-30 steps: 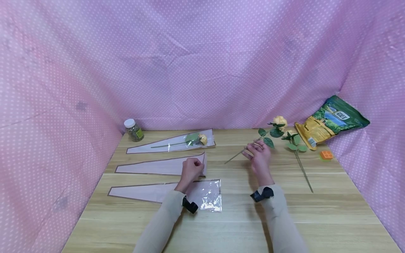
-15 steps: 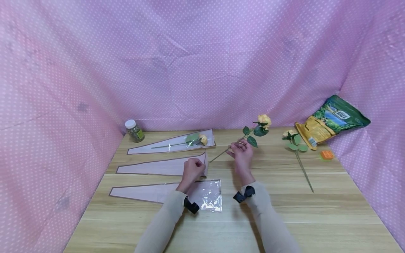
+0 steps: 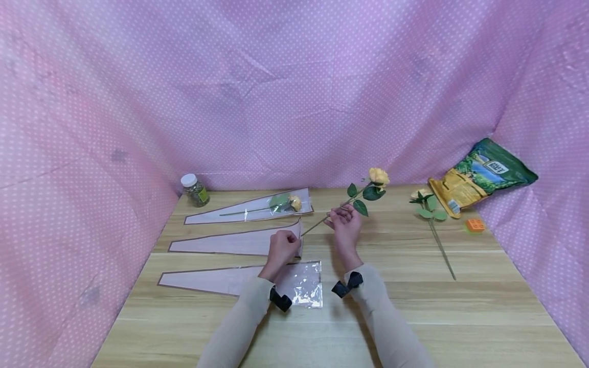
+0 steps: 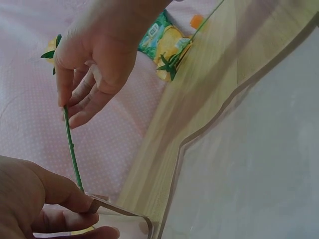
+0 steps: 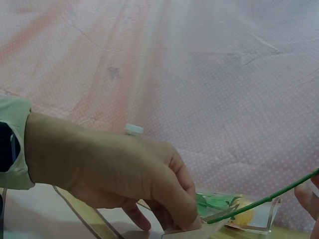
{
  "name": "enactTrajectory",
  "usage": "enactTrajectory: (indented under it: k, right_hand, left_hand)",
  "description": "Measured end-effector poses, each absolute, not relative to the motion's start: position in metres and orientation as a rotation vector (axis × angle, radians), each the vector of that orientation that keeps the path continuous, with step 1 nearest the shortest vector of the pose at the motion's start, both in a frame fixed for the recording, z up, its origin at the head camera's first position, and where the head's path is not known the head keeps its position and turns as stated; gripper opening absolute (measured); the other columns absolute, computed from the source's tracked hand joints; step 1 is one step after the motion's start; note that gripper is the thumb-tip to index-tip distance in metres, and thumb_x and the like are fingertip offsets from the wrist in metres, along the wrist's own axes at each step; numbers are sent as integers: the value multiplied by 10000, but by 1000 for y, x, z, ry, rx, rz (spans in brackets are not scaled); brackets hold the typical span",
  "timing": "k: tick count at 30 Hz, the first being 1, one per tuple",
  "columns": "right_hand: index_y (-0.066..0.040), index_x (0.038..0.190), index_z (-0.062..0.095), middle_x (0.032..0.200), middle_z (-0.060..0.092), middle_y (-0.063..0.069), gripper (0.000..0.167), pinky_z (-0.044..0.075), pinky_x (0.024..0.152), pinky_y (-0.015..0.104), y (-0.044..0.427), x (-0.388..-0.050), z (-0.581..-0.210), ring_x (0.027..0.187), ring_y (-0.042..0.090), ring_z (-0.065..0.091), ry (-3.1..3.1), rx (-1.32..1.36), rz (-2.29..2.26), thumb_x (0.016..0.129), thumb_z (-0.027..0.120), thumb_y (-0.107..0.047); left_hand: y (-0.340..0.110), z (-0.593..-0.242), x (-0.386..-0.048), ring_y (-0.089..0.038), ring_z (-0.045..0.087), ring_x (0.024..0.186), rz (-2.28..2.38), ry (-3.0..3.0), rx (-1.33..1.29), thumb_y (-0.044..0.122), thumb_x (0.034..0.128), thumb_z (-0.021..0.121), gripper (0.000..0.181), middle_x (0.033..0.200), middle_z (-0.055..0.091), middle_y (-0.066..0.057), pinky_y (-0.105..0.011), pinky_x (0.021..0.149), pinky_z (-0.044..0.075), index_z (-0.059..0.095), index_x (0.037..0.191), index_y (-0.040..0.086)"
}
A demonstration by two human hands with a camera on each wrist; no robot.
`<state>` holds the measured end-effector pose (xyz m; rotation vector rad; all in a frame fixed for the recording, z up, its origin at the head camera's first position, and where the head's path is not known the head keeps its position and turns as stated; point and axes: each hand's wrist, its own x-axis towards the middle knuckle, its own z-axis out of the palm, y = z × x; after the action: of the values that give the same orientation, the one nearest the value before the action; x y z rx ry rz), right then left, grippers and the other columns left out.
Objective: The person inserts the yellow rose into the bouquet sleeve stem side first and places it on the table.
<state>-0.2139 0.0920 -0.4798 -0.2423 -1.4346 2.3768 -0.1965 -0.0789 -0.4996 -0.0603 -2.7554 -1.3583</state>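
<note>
My right hand pinches the stem of a yellow artificial rose, its bloom pointing up and away to the right. The middle of three tapered flower sleeves lies under my left hand, which pinches the sleeve's wide end and lifts its rim. In the left wrist view, the stem runs down to the lifted rim beside the left fingertips. How far the stem tip reaches into the sleeve is hidden. At the back, another sleeve holds a yellow rose.
A third sleeve of clear film lies nearest me. Another rose lies at right, near a green-and-yellow bag and an orange toy brick. A white-capped jar stands back left. Pink dotted cloth surrounds the wooden table.
My right hand has carried the rose leftward, bringing the stem's lower end to the middle sleeve's mouth. The left hand keeps its hold on the sleeve's rim.
</note>
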Motion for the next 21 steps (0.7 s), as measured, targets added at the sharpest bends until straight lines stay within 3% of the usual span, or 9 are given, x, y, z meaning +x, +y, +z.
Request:
enactTrajectory:
  k: [4, 13, 18, 21]
  right_hand:
    - [-18, 1131, 503, 936, 612, 41, 301, 611, 702, 270, 89, -213, -480, 813, 146, 671, -1461, -229, 2338, 889, 605, 129]
    - [-51, 1132, 514, 948, 602, 29, 301, 602, 709, 241, 86, -209, -484, 827, 147, 665, -1513, -279, 2304, 897, 606, 112]
    - [-82, 1146, 494, 1032, 608, 98, 297, 609, 781, 287, 85, -208, -491, 898, 172, 662, -1483, -347, 2361, 917, 607, 71]
    - [-21, 1228, 466, 1105, 596, 135, 340, 602, 855, 343, 84, -206, -496, 964, 202, 650, -1462, -383, 2393, 926, 601, 56]
  left_hand:
    - [-78, -499, -196, -128, 524, 598, -1367, -2763, -50, 83, 813, 680, 155, 626, 631, -36, -241, 576, 426, 687, 663, 45]
    - [-76, -498, -196, -127, 530, 575, -1381, -2773, -35, 63, 813, 664, 147, 621, 631, -46, -239, 540, 415, 686, 670, 37]
    - [-74, -499, -197, -121, 534, 555, -1369, -2782, -26, 58, 813, 654, 137, 631, 641, -46, -233, 516, 415, 688, 680, 48]
    - [-73, -500, -197, -125, 539, 557, -1341, -2791, -18, 59, 811, 657, 127, 639, 650, -48, -232, 518, 418, 691, 688, 53]
